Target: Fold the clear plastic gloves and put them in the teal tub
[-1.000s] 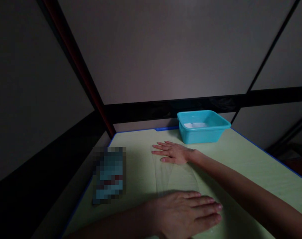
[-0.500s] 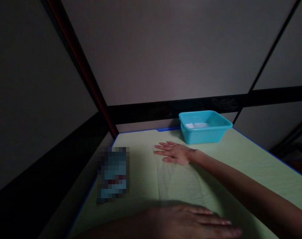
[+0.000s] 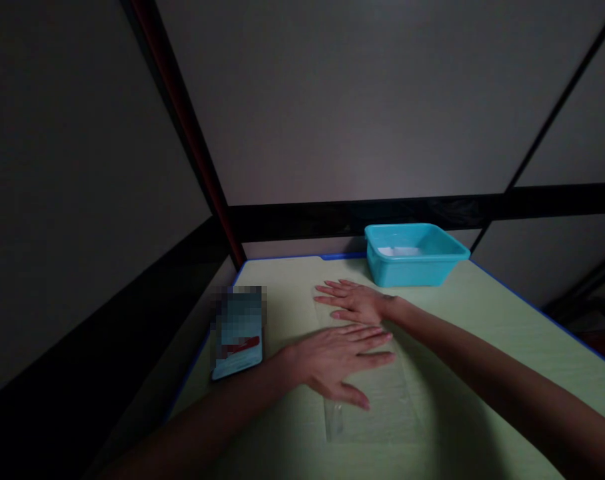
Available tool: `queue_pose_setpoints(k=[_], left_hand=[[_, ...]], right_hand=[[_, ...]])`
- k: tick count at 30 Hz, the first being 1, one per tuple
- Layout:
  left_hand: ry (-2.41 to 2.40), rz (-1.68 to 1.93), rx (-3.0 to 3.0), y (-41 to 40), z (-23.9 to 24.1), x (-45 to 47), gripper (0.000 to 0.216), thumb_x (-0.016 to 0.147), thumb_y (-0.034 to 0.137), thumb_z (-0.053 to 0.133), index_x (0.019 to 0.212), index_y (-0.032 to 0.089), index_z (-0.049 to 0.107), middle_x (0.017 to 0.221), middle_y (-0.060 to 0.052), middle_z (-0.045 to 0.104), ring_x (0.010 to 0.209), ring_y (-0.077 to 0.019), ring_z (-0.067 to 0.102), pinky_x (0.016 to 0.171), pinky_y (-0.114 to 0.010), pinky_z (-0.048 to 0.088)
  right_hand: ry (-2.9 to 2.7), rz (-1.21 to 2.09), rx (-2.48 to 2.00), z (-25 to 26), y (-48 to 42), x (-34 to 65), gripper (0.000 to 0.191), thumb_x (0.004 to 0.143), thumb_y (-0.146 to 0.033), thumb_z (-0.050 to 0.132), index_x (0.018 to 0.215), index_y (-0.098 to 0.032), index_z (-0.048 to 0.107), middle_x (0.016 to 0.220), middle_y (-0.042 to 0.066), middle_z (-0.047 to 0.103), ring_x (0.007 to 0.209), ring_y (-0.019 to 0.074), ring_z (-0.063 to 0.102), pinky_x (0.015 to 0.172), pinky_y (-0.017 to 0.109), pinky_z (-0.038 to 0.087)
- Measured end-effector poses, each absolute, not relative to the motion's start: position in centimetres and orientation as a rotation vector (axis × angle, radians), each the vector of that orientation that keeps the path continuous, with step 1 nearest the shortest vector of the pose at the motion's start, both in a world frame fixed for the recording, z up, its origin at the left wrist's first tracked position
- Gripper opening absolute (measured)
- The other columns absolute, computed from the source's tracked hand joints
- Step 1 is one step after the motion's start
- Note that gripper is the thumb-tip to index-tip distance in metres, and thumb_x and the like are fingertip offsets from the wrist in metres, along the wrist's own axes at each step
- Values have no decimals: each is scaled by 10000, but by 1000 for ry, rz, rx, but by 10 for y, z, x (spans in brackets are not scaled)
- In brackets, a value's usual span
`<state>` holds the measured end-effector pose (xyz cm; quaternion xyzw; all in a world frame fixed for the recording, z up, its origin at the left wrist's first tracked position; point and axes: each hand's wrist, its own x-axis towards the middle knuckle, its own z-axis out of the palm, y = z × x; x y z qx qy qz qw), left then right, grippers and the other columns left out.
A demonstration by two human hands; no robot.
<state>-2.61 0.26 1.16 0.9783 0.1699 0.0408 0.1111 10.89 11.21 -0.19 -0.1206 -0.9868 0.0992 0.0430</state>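
Note:
A clear plastic bag (image 3: 382,407) lies flat on the pale green table (image 3: 482,333). My left hand (image 3: 340,360) rests palm down on the middle of the bag, fingers stretched out and pointing right. Just beyond it, my right hand (image 3: 355,301) presses flat on the bag's far end, fingers spread and pointing left. Neither hand grips anything.
A turquoise plastic tub (image 3: 415,253) with something white inside stands at the table's far edge. A phone (image 3: 237,333) lies near the left edge. Grey panels with dark frames enclose the table at the back and left.
My left hand has slid from the bag's near end up to its middle, close to my right hand. The right hand has stayed in place. The view has tilted slightly.

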Motion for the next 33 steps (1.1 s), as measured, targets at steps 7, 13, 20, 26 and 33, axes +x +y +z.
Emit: queue_pose_setpoints(k=[7,13,20,26,33], left_hand=[[598,178,2818,-36,18,-24,721,752,509,479,1322,151,220,1406,-111,104,1274,-256,115,1032,-392,128],[628,123,2759,-70,25,-14,695,768,459,474,1329,154,196,1410,-95,100,1273,-265,98,1027,-410,161],[696,124,2895,-84,31,-9,420,898,251,298,1310,188,252,1399,-56,169,1268,-198,154,1028,-334,207],[760,132,3028,-84,18,-6,403,905,260,276,1303,198,262,1397,-40,192,1271,-183,158,1027,-320,219],[732,180,3136,-82,8,-9,406,898,303,300,1291,205,280,1395,-29,203,1276,-172,139,1030,-308,215]], right_hand=[[-3043,291,-342,-1,112,110,490,885,-419,285,1336,-257,184,1408,16,127,1280,204,84,1025,412,94],[-3026,318,-351,-1,111,109,485,883,-420,289,1333,-264,196,1404,17,140,1277,207,103,1022,422,104],[-3035,347,-363,-2,113,109,467,889,-406,273,1331,-288,183,1406,-9,138,1279,193,89,1028,406,92],[-3028,413,-374,-1,113,109,488,894,-419,233,1344,-271,118,1406,3,137,1279,187,88,1029,407,83],[-3006,439,-393,0,110,109,496,898,-416,207,1350,-260,73,1411,0,106,1282,171,70,1033,392,76]])
